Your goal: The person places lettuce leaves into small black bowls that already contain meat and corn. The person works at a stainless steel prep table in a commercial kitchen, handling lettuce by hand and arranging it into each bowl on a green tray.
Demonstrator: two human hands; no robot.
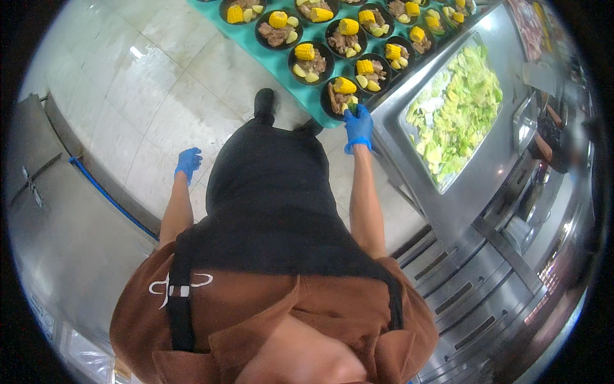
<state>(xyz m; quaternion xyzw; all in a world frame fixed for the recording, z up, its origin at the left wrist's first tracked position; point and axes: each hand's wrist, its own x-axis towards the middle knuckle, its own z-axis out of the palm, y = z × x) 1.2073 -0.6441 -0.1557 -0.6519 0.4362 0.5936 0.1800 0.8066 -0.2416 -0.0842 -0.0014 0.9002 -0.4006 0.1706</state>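
My right hand, in a blue glove, reaches to the nearest black bowl at the corner of a green-covered table. Its fingers are closed at the bowl's near right side, around what looks like a small green vegetable piece, mostly hidden. Inside that bowl are a corn piece, meat and pale potato chunks. Away from everything, my left hand, gloved in blue too, hangs over the floor at my side. Its fingers are loosely bent and apart, with nothing visible in them.
Rows of similar filled bowls cover the green tabletop. On the steel counter at right lies a tray of chopped leafy greens. Steel cabinets stand at left. Another person is at far right.
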